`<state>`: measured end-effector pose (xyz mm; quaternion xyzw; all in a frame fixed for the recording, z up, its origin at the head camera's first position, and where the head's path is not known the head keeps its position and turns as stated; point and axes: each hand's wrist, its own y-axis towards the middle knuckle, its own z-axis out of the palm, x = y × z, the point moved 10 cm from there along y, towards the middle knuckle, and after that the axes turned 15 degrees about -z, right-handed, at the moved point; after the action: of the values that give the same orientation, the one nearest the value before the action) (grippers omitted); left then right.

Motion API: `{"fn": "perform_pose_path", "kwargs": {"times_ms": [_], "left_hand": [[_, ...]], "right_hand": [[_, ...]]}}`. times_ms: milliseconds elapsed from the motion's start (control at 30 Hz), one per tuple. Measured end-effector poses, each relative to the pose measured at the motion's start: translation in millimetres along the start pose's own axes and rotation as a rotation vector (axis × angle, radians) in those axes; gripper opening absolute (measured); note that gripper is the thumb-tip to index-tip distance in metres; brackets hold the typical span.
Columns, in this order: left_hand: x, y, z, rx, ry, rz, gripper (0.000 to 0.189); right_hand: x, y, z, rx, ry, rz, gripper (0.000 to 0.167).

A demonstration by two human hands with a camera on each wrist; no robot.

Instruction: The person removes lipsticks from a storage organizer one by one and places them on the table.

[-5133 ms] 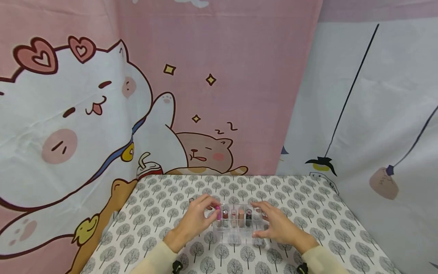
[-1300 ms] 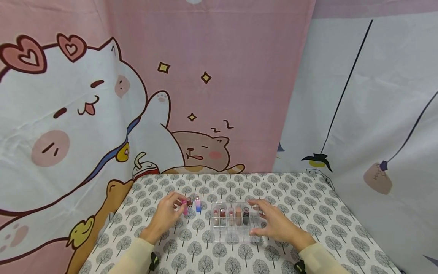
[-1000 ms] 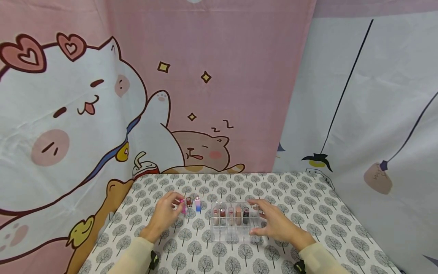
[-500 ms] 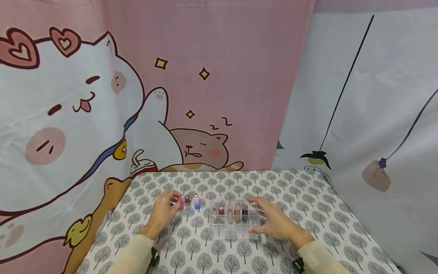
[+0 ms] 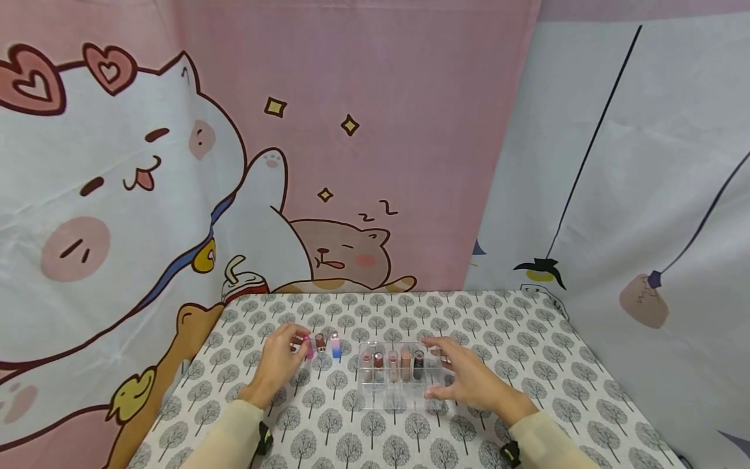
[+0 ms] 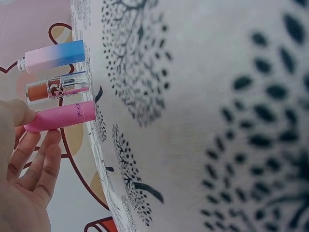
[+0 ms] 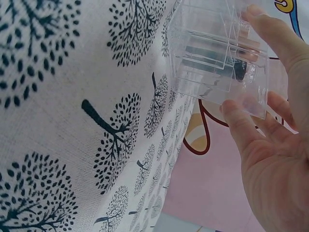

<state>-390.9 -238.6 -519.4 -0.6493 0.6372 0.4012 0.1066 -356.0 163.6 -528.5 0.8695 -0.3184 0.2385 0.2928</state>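
Note:
My left hand (image 5: 275,359) pinches a pink lipstick (image 6: 63,116) between thumb and fingers. It stands upright on the cloth at the left end of a short row. Right beside it is a clear-cased lipstick with a brownish-red part (image 6: 57,89), then a pink-to-blue lipstick (image 6: 54,57). To the right, a clear plastic organizer (image 5: 383,397) holds several lipsticks in its back row, among them a peach tube (image 5: 405,366) and a black one (image 5: 418,365). My right hand (image 5: 471,378) grips the organizer's right end, thumb at the front and fingers behind; the front slots show no lipsticks.
A white cloth with grey tree prints (image 5: 375,449) covers the table. Behind it hangs a pink curtain (image 5: 410,130) with cartoon animals, and a pale curtain (image 5: 586,98) rises along the right side.
My left hand has carried the pink lipstick left from the organizer and placed it beside the brownish-red one, shifting it slightly further left lately. The right hand stays at the organizer.

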Motion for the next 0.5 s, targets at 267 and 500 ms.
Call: {"fn": "perform_pose_path", "kwargs": {"times_ms": [267,500], "left_hand": [[-0.6,-1.2,-1.4,-0.004,-0.004,0.008,0.024],[0.1,-1.2,-1.7,0.001,-0.001,-0.008,0.026]], "right_hand": [[-1.3,-0.7,0.4,0.000,0.002,0.012,0.109],[-0.2,-1.0,0.4,0.004,-0.001,0.015,0.109]]}}
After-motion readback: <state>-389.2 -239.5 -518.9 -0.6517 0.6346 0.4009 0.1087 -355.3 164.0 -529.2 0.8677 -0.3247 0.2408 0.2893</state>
